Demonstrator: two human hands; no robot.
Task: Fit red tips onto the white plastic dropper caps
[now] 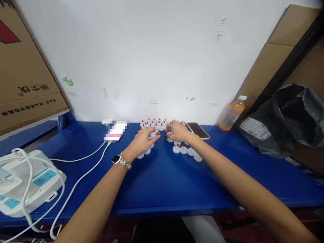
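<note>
- Head view: the left hand [143,139] has thumb and fingers together on a white piece [153,133], which lies at its fingertips.
- The white piece looks tilted, its narrow end aimed away from the body and rightward, toward the right hand [178,131]; a gap separates the two hands.
- The right hand curls downward over the caps, fingers bent; whether they are clamped on anything cannot be told.
- A small red tip [165,135] sits just beside the right hand's fingertips, on their left side, so this hand is the nearer one; whether it is loose is unclear.
- Red-tipped white caps [161,128] stand on the blue desk [157,182] beyond and between the hands, some partly covered by them.
- A front row of caps [176,149] lies on the body's side of the right hand, beside its forearm.
</note>
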